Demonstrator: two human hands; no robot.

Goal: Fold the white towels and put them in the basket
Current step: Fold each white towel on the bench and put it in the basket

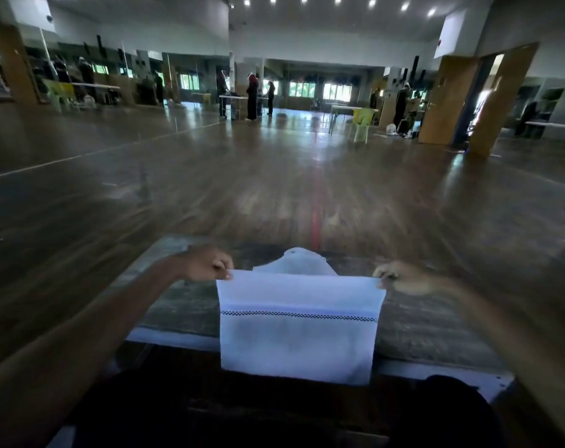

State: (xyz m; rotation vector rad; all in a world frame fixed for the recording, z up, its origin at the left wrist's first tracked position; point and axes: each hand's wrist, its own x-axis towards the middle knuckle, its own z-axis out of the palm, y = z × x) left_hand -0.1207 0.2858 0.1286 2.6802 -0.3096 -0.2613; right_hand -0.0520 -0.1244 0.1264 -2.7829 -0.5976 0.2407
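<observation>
Head: held towel [299,321] blocks table [423,328] mid; white cloth [299,263] behind.

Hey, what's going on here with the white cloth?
A person holds a white towel up by its top corners, the left hand pinching one and the right hand the other. It hangs spread out above the near edge of a table. Another white cloth lies on the table behind it. No basket is in view.

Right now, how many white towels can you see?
2. One white towel hangs stretched between the left hand and right hand, pinched at its top corners. A second towel lies on the table behind it, partly hidden. Others may be out of view.
</observation>
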